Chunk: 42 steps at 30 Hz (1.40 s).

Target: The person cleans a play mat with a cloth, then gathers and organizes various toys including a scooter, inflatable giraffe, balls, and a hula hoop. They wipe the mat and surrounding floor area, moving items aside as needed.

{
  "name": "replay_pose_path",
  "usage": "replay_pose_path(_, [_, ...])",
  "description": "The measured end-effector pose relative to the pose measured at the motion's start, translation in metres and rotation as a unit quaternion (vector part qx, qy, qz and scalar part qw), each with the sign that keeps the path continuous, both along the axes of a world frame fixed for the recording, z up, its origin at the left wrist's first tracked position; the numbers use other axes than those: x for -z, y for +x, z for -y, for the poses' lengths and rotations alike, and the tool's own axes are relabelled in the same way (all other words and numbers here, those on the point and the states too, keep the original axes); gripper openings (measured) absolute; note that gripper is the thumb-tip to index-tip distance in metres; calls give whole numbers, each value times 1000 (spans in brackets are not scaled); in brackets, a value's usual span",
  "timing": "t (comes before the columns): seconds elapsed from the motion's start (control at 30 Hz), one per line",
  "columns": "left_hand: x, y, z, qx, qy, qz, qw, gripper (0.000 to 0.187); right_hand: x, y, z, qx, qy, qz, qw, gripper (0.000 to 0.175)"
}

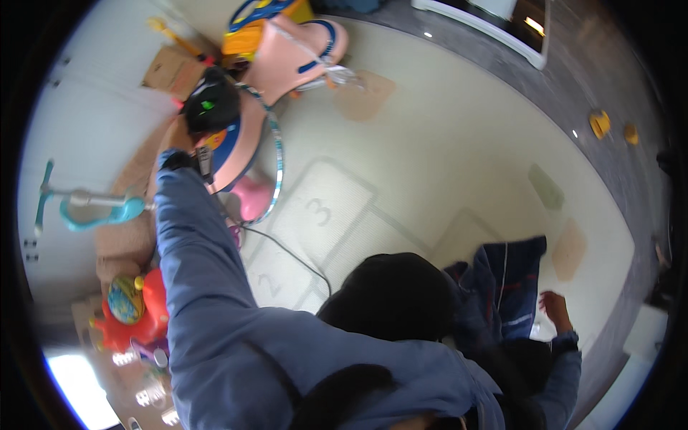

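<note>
My left arm stretches far out to the left in a blue sleeve. At its end my left hand (179, 133) is blurred and partly hidden beside a dark, glossy item (211, 102) with a green mark; whether the fingers grip it is unclear. A small dark device (204, 161) shows by that wrist. Low on the right, my right hand (556, 310) has its fingers loosely apart and holds nothing. Just left of it is a dark blue garment (510, 285) with pale and red lines. A rounded black shape (392, 295) covers part of the floor in front of me.
A pale play mat (430, 134) bears printed shapes and numbers. A teal-and-white hoop (278, 150) leans by a pink plastic slide (293, 56) and a pink toy (252, 198). A black cable (295, 256) crosses the mat. Left are a teal scooter (102, 209) and a red toy (129, 333).
</note>
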<state>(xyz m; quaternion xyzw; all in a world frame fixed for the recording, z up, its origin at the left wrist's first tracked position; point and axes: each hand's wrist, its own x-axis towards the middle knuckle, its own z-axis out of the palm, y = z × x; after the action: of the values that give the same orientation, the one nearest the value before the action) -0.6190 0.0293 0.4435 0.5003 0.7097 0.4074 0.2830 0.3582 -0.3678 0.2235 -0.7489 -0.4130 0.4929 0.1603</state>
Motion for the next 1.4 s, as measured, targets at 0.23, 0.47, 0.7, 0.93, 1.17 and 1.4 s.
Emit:
replay_pose_path(0.23, [25,4,-4,-76,-25,247,966,77,-45,-37,-19,-121,114,85,982,30])
replay_pose_path(0.47, [-1,13,-8,-267,9,-313,911,73,-100,-71,-74,-292,113,60,948,77])
replay_pose_path(0.7, [47,190,60,215,243,-468,822,20,-53,-141,-41,-594,137,15,792,112])
replay_pose_path(0.93, [142,360,106,521,139,-303,786,2,-8,-180,-5,-541,249,95,797,67])
replay_pose_path(1.17, [197,453,101,629,163,-258,714,12,28,-38,-61,-164,366,353,845,40])
replay_pose_path(1.4, [200,515,67,652,169,-257,693,13,-105,143,-53,249,288,478,792,52])
